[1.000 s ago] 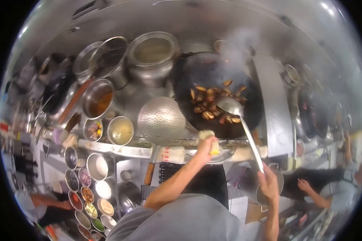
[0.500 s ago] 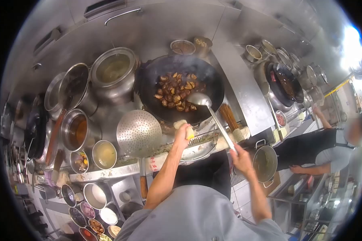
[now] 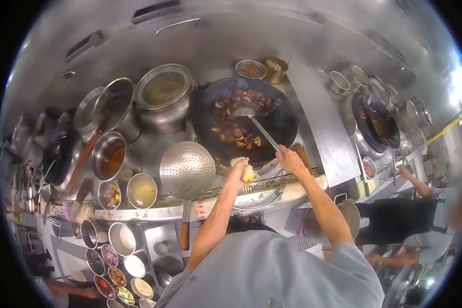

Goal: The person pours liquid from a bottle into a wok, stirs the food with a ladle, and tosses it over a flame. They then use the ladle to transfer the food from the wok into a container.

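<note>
My left hand is closed around a pale, yellow-marked cloth at the near rim of a large black wok. In my right hand is the handle of a long metal ladle, whose bowl lies among the food in the middle of the wok. Glossy brown chunks of food are spread around the ladle's bowl, and some steam blurs them. Just left of the wok rests a round perforated skimmer with a wooden handle. A bamboo brush stands beyond my right hand.
A big steel pot of liquid stands left of the wok, near smaller pots and a bowl of pale liquid. Several ingredient bowls sit lower left. At right are another wok and a co-worker in an apron.
My right hand has moved forward, pushing the ladle from the wok's near right side to its middle. The heaped chunks are now spread apart. The whole view has shifted slightly.
</note>
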The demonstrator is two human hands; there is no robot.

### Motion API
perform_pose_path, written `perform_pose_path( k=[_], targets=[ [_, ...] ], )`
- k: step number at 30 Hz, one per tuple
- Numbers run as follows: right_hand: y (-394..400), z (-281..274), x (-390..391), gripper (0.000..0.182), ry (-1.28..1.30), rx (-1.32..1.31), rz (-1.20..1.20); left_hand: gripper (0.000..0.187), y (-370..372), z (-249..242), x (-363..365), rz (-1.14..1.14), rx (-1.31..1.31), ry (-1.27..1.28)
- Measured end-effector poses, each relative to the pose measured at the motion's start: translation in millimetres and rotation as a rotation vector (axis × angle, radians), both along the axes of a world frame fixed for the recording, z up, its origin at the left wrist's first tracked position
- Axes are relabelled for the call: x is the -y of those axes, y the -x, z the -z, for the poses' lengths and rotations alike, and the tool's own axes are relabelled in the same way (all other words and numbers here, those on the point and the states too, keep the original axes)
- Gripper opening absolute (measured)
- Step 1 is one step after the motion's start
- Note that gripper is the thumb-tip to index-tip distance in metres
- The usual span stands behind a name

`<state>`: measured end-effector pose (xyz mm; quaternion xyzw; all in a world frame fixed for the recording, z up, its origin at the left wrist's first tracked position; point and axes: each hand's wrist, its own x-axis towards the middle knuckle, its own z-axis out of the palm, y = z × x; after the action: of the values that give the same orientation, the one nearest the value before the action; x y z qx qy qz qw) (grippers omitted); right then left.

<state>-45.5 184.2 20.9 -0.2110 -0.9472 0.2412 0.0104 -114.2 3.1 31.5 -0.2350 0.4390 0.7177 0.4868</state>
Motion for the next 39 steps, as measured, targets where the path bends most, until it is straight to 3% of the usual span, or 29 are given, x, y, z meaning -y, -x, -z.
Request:
perform_pose_path(
  k=[2,4,8,10,14,16,18,20,23,25,27,30,32,34,36,39],
  targets=[
    [-20,-10,-5,0.037,0.084,-0.083,-0.074,0.038,-2,-7,-4,-0.02,-0.012,-0.005],
    [-52,-23,-14,0.037,0.107,0.062,-0.165,0.031,-7,-16,-5,-0.049,-0.045,0.004],
    [-93,-39,-22,0.04,-0.007,0.148,-0.078,0.017,-14,-3,-9,-0.091,-0.083,-0.144],
    [-99,-40,-34,0.04,-0.009,0.015,-0.066,0.016,-33,-13,-9,-0.163,-0.049,-0.161],
    [-130,-67,-81,0.039,0.241,-0.008,-0.215,0.008,-52,-19,-3,-0.197,-0.011,-0.118],
    [-134,-114,-91,0.042,0.386,0.248,-0.227,0.006,-47,-19,-11,-0.231,-0.021,-0.088],
    [-144,-140,-98,0.042,0.167,0.36,-0.243,0.007,-67,-28,-1,-0.21,-0.019,-0.125],
    [-150,-160,-106,0.04,0.257,0.419,-0.3,0.011,-97,-23,10,-0.165,-0.015,-0.064],
    [-136,-134,-107,0.04,0.234,0.462,-0.281,0.013,-88,-10,2,-0.219,0.004,-0.033],
    [-115,-85,-107,0.04,0.228,0.285,-0.357,0.013,-69,-18,-11,-0.195,-0.026,-0.105],
    [-102,-44,-83,0.039,-0.058,0.001,-0.3,0.015,-92,-8,-10,-0.229,-0.065,-0.125],
    [-138,-38,-49,0.037,0.078,-0.125,-0.15,0.021,-128,21,12,-0.159,-0.15,-0.109],
    [-184,-41,-29,0.037,0.252,-0.075,-0.035,0.017,-138,27,21,-0.178,-0.252,-0.078],
    [-218,-32,-4,0.037,0.282,-0.236,-0.021,0.015,-129,43,25,-0.275,-0.104,-0.134],
    [-247,-6,16,0.036,0.564,-0.086,0.168,0.006,-119,35,25,-0.246,-0.091,-0.188],
    [-268,33,47,0.035,0.525,-0.068,0.211,0.01,-133,41,25,-0.234,-0.123,-0.185]
  ],
)
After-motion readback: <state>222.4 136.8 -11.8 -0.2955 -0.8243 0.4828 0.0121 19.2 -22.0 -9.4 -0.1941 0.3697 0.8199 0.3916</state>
